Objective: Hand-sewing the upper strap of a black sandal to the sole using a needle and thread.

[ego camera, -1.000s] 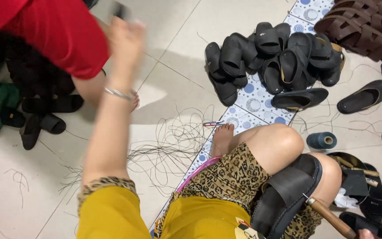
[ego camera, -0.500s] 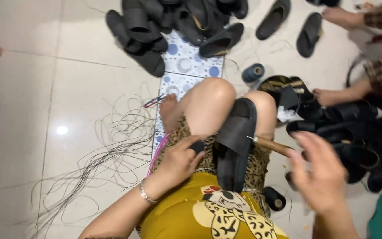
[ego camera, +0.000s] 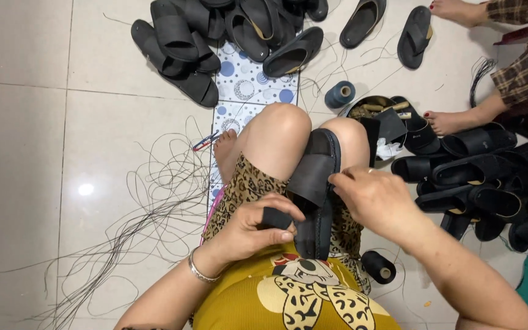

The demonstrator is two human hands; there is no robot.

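A black sandal [ego camera: 316, 183] lies sole-up between my knees, running from my lap toward my right knee. My left hand [ego camera: 258, 227] pinches a small black piece [ego camera: 275, 218] right beside the sandal's heel end. My right hand [ego camera: 374, 198] rests on the sandal's right edge with its fingers curled on the strap. Whether it holds a tool is hidden by the fingers. A silver bracelet [ego camera: 198, 269] circles my left wrist.
Loose black threads [ego camera: 148, 214] sprawl over the tiled floor at left. Piles of black sandals lie at the top [ego camera: 215, 30] and right [ego camera: 484, 177]. Thread spools stand near my knee [ego camera: 340, 95] and by my hip [ego camera: 378, 267]. Another person's bare feet [ego camera: 453, 119] sit at upper right.
My view swung from the red-shirted person down to my lap. My left hand came back holding the black piece, and my right hand moved onto the sandal; the wooden-handled awl is out of sight.
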